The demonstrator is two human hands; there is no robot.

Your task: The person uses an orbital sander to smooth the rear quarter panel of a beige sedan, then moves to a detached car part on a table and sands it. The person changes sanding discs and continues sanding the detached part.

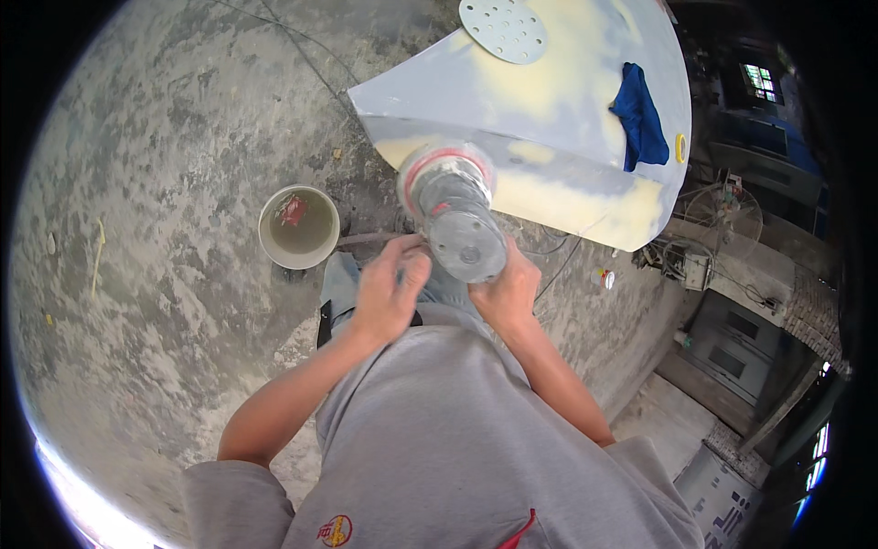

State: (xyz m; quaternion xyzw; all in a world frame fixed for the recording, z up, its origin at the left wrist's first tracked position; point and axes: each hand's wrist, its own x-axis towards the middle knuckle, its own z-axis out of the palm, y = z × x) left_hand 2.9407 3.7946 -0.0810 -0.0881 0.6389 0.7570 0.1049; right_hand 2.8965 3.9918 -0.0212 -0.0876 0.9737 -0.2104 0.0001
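A grey power sander (pixel 466 240) with a round, red-edged pad stands out in front of my body, its pad end beside the near-left edge of a car panel (pixel 567 137). My right hand (pixel 510 285) is closed around the right side of the sander's rear end. To the left of the tool, my left hand (pixel 391 285) has curled fingers, slightly blurred; what they hold, if anything, is hidden. A pale strip, perhaps a hose or cord (pixel 366 238), runs to its fingertips. The panel is grey with pale yellow patches.
On the panel lie a white perforated disc (pixel 503 29), a blue cloth (pixel 638 119) and a yellow ring (pixel 680 148). A bucket (pixel 265 229) of cloudy water with something red stands left. A small white tub (pixel 602 278), cables and a fan (pixel 727 220) are at right.
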